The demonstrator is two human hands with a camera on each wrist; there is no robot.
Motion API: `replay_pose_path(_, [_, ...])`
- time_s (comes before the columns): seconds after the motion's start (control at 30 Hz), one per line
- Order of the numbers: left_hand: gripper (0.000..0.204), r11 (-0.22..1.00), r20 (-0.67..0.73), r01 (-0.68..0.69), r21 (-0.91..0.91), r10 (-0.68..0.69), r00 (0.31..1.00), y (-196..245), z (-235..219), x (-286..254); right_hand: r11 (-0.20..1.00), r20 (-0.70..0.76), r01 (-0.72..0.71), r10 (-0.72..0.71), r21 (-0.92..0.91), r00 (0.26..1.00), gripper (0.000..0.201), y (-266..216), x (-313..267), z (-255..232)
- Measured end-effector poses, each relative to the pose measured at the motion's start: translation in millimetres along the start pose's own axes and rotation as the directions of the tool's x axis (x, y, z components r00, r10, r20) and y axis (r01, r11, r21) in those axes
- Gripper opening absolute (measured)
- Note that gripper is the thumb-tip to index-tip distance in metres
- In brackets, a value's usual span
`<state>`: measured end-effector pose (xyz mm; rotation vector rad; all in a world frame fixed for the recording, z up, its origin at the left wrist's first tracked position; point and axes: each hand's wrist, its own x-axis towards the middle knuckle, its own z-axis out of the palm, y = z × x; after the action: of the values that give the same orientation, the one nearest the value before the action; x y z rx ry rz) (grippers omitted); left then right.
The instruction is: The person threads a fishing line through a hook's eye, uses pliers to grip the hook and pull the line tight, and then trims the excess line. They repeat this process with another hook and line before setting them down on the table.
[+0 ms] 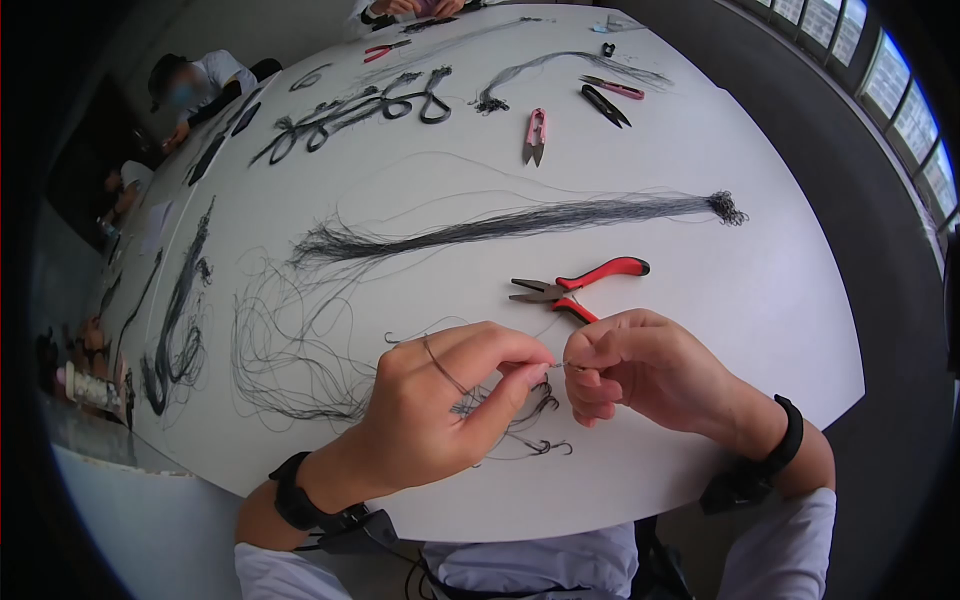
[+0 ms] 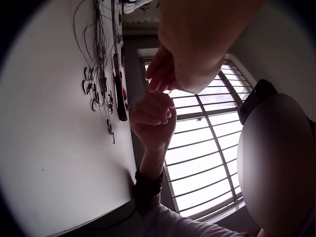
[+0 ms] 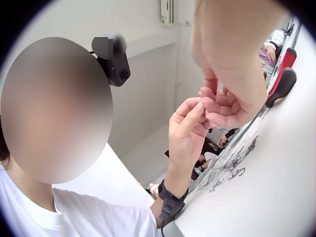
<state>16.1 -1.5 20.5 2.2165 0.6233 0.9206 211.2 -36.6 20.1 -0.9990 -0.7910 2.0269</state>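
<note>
In the head view my left hand [image 1: 440, 400] pinches one end of a tiny shiny piece [image 1: 559, 365] between thumb and forefinger. My right hand [image 1: 650, 365] pinches the other end, its remaining fingers curled; the fingertips hide most of the piece, and I cannot tell its kind. A dark thin line crosses the back of the left hand. Beneath the hands, several fish hooks [image 1: 546, 448] on thin dark lines lie over the table; the left wrist view shows these hooks [image 2: 93, 86] too. Just beyond the right hand rest red-handled pliers [image 1: 570, 287], their jaws apart.
A long bundle of dark lines [image 1: 520, 222] stretches across the white table [image 1: 700, 300]. Loose tangled line [image 1: 290, 350] spreads at the left. Farther back lie pink thread snips [image 1: 536, 135], black snips [image 1: 605, 105] and looped dark bundles [image 1: 350, 112]. Other people sit along the far edges.
</note>
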Motion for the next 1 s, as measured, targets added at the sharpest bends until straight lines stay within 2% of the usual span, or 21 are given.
replay_pose_path(0.1, [0.007, 0.999, 0.014, 0.024, -0.030, -0.023, 1.000, 0, -2, 0, 0.996, -0.021, 0.072, -0.073, -0.058, 0.997, 0.016, 2, 1, -1])
replay_pose_path(0.13, [0.007, 0.999, 0.013, 0.023, -0.031, -0.023, 1.000, -2, -2, 1, 0.961, -0.051, 0.211, -0.223, -0.180, 0.973, 0.016, 3, 2, -3])
replay_pose_path(0.17, [0.010, 0.980, -0.079, -0.006, -0.198, -0.009, 0.997, -4, -2, 3, 0.892, -0.062, 0.336, -0.370, -0.304, 0.927, 0.016, 3, 2, -6])
replay_pose_path(0.2, [0.013, 0.933, -0.172, -0.052, -0.356, -0.011, 0.985, -6, -2, 5, 0.891, -0.061, 0.335, -0.369, -0.307, 0.927, 0.016, 0, 2, -9])
replay_pose_path(0.23, [0.030, 0.862, -0.159, -0.061, -0.503, -0.023, 0.987, -6, -8, 7, 0.823, -0.085, 0.393, -0.464, -0.411, 0.882, 0.016, -6, 2, -13])
replay_pose_path(0.27, [0.033, 0.781, -0.140, -0.011, -0.625, -0.097, 0.985, -2, -15, 10, 0.740, -0.097, 0.437, -0.555, -0.511, 0.826, 0.016, -12, 2, -18])
replay_pose_path(0.3, [0.036, 0.680, -0.109, 0.035, -0.733, -0.168, 0.980, 0, -23, 13, 0.712, -0.100, 0.486, -0.609, -0.506, 0.787, 0.015, -17, 1, -24])
replay_pose_path(0.33, [0.037, 0.522, -0.031, 0.066, -0.851, -0.175, 0.984, -7, -31, 13, 0.663, -0.103, 0.508, -0.657, -0.550, 0.747, 0.015, -23, 0, -28])
replay_pose_path(0.37, [0.037, 0.519, -0.035, 0.061, -0.853, -0.173, 0.984, -10, -37, 14, 0.610, -0.103, 0.524, -0.704, -0.594, 0.703, 0.015, -29, -1, -32])
replay_pose_path(0.43, [0.036, 0.567, -0.027, 0.177, -0.804, -0.332, 0.943, -14, -41, 17, 0.553, -0.146, 0.513, -0.760, -0.656, 0.633, 0.015, -38, -4, -41])
replay_pose_path(0.47, [0.032, 0.594, -0.085, 0.212, -0.776, -0.431, 0.898, -16, -40, 18, 0.538, -0.156, 0.496, -0.769, -0.682, 0.620, 0.015, -43, -6, -45])
replay_pose_path(0.5, [0.032, 0.584, -0.082, 0.207, -0.785, -0.429, 0.900, -23, -43, 17, 0.531, -0.169, 0.495, -0.780, -0.688, 0.602, 0.015, -47, -6, -50])
replay_pose_path(0.6, [0.024, 0.461, -0.088, 0.282, -0.841, -0.631, 0.771, -49, -51, 14, 0.542, -0.217, 0.420, -0.763, -0.728, 0.608, 0.015, -58, -7, -70])
replay_pose_path(0.63, [0.024, 0.459, -0.089, 0.282, -0.843, -0.635, 0.767, -56, -53, 13, 0.555, -0.249, 0.370, -0.745, -0.745, 0.618, 0.015, -61, -7, -75])
replay_pose_path(0.7, [0.019, 0.332, -0.092, 0.240, -0.912, -0.735, 0.671, -71, -56, 11, 0.534, -0.299, 0.263, -0.745, -0.804, 0.597, 0.015, -64, -4, -90])
replay_pose_path(0.73, [0.019, 0.333, -0.096, 0.238, -0.912, -0.738, 0.667, -77, -59, 10, 0.534, -0.295, 0.265, -0.742, -0.803, 0.601, 0.015, -65, -3, -98])
replay_pose_path(0.8, [0.014, 0.323, -0.065, 0.281, -0.904, -0.752, 0.655, -89, -65, 8, 0.515, -0.331, 0.156, -0.725, -0.843, 0.604, 0.015, -67, -1, -113])
replay_pose_path(0.83, [0.014, 0.321, -0.067, 0.278, -0.905, -0.754, 0.654, -96, -69, 7, 0.513, -0.329, 0.155, -0.724, -0.844, 0.606, 0.015, -69, -1, -120])
replay_pose_path(0.9, [0.015, 0.260, -0.098, 0.181, -0.948, -0.785, 0.612, -108, -75, 6, 0.502, -0.382, 0.038, -0.703, -0.864, 0.599, 0.014, -72, -3, -133])
replay_pose_path(0.93, [0.015, 0.258, -0.099, 0.177, -0.950, -0.785, 0.612, -108, -75, 8, 0.475, -0.375, 0.019, -0.717, -0.880, 0.587, 0.013, -72, -3, -138])
replay_pose_path(1.0, [0.015, 0.316, -0.264, 0.025, -0.949, -0.831, 0.490, -106, -75, 11, 0.456, -0.393, -0.034, -0.724, -0.889, 0.567, 0.013, -73, -5, -144])
